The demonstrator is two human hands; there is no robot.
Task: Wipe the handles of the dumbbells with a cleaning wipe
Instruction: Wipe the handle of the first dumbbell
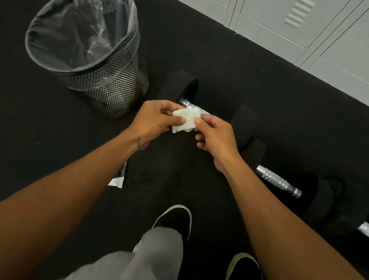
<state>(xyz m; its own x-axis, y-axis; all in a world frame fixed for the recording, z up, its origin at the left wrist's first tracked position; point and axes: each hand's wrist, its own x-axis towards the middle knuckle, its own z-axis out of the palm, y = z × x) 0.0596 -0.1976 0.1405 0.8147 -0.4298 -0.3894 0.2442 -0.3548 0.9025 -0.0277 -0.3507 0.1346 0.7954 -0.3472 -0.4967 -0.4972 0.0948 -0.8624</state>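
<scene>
while both hands meet above the dumbbells (275, 176), their fingers (200, 120) pinch the folded wipe (185, 119) between them.

Black rubber floor (30, 146) w/ grey lockers (327, 29) top right, mesh bin (107, 81) left.

The person is wearing grey trousers (142, 267) and black shoes (176, 221) with pale soles, arms bare to above the elbows.

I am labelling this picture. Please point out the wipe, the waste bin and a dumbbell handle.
wipe (185, 119): head view, middle of the folded sheet.
waste bin (114, 86): head view, mesh wall.
dumbbell handle (276, 179): head view, bare chrome bar.
</scene>
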